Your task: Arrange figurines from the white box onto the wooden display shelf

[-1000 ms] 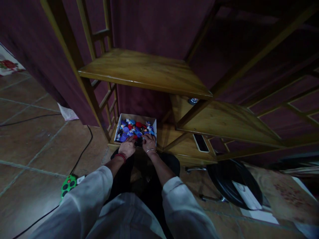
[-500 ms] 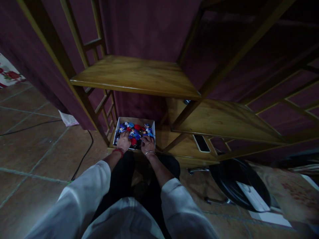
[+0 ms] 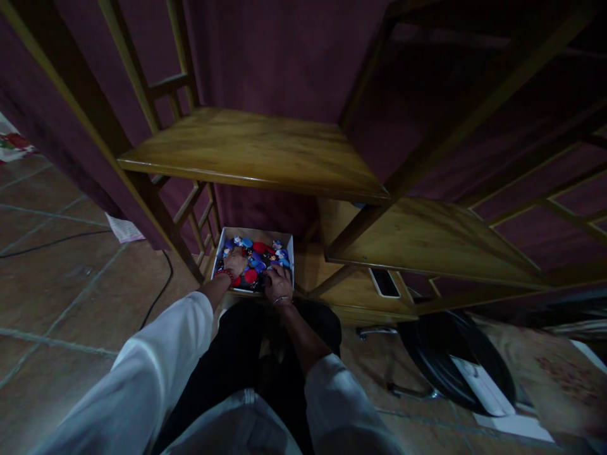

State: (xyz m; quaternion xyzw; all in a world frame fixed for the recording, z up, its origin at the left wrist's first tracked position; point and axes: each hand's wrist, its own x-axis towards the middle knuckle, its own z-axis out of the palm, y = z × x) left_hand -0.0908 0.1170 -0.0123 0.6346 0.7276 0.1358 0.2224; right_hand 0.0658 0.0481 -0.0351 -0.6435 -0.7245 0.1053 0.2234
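A white cardboard box [image 3: 252, 232] sits low on the wooden shelf unit, filled with small blue, red and black figurines and round pieces [image 3: 258, 259]. My left hand [image 3: 234, 263] rests on the pieces at the box's left side, its fingers pressed among them. My right hand [image 3: 278, 284] lies over the near right corner of the box, touching the pieces there. Whether either hand holds a piece is hidden by the fingers and the small size in view. A red bead bracelet circles my left wrist, and a thin metal bangle circles my right.
A wooden shelf [image 3: 251, 151] overhangs the box, and another [image 3: 427, 243] stands to its right. A phone [image 3: 384, 283] lies on the lower right shelf. A maroon wall backs the unit. A black cable [image 3: 57, 243] crosses the tiled floor [image 3: 57, 303] at left. A black round object [image 3: 455, 360] stands at right.
My left hand has moved slightly further into the box, and my right hand has drawn back toward its near edge. The whole view has tilted a little lower and shifted.
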